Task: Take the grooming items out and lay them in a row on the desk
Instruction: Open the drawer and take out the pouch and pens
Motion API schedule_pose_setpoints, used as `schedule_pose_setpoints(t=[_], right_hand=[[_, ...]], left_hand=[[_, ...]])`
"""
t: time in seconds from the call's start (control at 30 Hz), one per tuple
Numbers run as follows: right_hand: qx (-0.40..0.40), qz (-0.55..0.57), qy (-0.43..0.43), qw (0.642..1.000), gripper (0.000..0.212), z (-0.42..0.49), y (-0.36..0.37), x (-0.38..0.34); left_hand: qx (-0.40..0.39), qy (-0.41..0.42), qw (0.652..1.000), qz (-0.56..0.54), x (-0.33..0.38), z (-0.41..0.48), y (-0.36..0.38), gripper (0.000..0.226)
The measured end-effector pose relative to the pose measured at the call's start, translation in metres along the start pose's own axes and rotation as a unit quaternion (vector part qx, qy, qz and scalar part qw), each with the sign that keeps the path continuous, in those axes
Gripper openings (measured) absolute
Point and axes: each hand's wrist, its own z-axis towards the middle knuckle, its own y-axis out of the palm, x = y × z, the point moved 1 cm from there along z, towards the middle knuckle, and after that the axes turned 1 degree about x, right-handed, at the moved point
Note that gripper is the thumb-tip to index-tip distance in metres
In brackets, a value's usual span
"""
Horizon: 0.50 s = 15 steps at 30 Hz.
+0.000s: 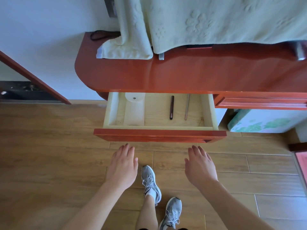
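Note:
An open drawer (159,134) with a red front juts out under the red-brown desk (182,75). Inside it on pale wood lie a translucent white case (134,110) at the left, a dark slim stick (171,107) in the middle and a thin metallic stick (187,107) to its right. My left hand (123,165) and my right hand (200,166) hover palm down just in front of the drawer front, fingers spread, holding nothing and touching nothing.
A pale green towel (216,20) hangs over the back of the desk, one end folded on the top at the left. A black cord (99,34) lies at the desk's back left. A closed drawer (260,102) and a floral box (265,122) are to the right. Wood floor below.

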Motion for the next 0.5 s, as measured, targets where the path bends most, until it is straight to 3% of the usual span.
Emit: schedule_pose_setpoints(t=[0.17, 0.23, 0.5], right_hand=[[0.078, 0.011, -0.061, 0.995, 0.041, -0.004, -0.07, -0.023], [0.104, 0.023, -0.073, 0.992, 0.034, 0.007, -0.097, -0.031], [0.13, 0.041, -0.067, 0.988, 0.024, 0.085, -0.145, -0.05]], left_hand=[[0.087, 0.015, 0.995, -0.036, 0.015, -0.002, -0.065, 0.043], [0.114, 0.025, 0.993, -0.03, 0.02, 0.009, -0.087, 0.041], [0.121, 0.047, 0.991, -0.028, 0.012, 0.086, -0.128, 0.038]])
